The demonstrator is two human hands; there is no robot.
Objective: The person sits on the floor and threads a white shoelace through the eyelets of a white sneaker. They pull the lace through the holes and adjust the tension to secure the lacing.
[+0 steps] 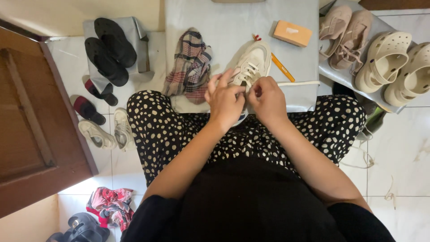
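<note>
A cream-white sneaker (251, 62) lies on a grey covered surface (224, 27), toe pointing away from me. My left hand (225, 99) and my right hand (268, 99) are both at the shoe's near end, fingers pinched on its white laces by the eyelets. One loose white lace (298, 83) trails off to the right across the cover. The heel of the sneaker is hidden under my hands. My knees in black spotted trousers sit just below.
A plaid cloth (190, 65), an orange block (292, 32) and an orange pencil (282, 67) lie on the cover. Black sandals (109, 49) are at left, beige shoes (345, 36) and cream clogs (396, 62) at right. A wooden door (31, 130) stands far left.
</note>
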